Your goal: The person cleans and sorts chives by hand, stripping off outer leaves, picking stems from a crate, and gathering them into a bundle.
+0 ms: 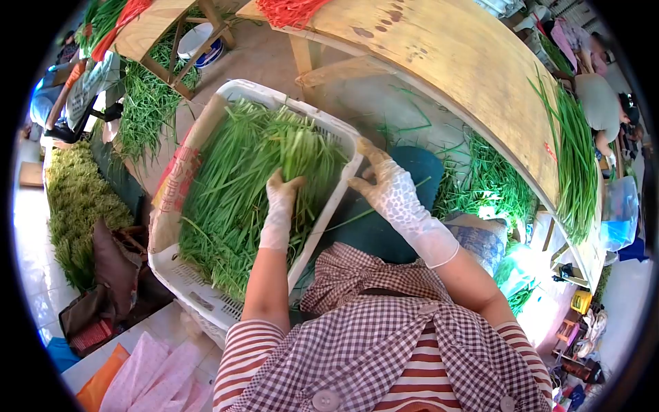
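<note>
A white plastic crate [329, 216] lined with a printed sack holds a large heap of long green leafy stalks [233, 172]. Over the heap is my left hand [283, 196], gloved, its thumb and fingers spread against the cut ends of a pale-stemmed bunch [302, 147]. My right hand [377, 180], in a white patterned glove with yellowed fingertips, is beside the crate's right rim. Its fingers are apart and nothing shows between them.
A curved wooden table [439, 51] carries red ties [292, 10] and green stalks [576, 165]. Loose greens [491, 178] lie on the floor below. Bundled stalks [86, 206] and a white bucket [199, 42] are left. Other people are at both sides.
</note>
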`<state>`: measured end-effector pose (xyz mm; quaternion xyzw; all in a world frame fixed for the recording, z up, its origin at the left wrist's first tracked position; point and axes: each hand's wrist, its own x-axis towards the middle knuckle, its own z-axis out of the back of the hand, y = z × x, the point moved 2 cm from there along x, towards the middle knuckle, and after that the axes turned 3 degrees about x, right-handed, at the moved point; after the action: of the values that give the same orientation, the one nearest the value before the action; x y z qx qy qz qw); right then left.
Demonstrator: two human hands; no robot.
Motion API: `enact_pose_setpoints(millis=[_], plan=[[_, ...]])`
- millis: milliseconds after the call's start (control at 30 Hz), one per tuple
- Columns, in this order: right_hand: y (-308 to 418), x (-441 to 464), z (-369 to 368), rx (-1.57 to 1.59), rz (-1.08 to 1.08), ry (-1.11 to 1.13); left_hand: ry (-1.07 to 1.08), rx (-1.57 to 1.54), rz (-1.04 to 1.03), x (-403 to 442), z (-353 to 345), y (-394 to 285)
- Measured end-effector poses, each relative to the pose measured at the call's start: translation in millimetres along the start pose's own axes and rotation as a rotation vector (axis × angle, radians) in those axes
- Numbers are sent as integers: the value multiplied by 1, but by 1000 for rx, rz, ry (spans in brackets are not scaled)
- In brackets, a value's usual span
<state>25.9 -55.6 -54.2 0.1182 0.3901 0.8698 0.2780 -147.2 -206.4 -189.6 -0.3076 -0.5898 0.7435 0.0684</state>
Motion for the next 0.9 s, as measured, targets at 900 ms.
enact_pose_setpoints(millis=[900], plan=[[-41,26,-128,1315,-274,-43,254,-213,-299,-13,29,-49]])
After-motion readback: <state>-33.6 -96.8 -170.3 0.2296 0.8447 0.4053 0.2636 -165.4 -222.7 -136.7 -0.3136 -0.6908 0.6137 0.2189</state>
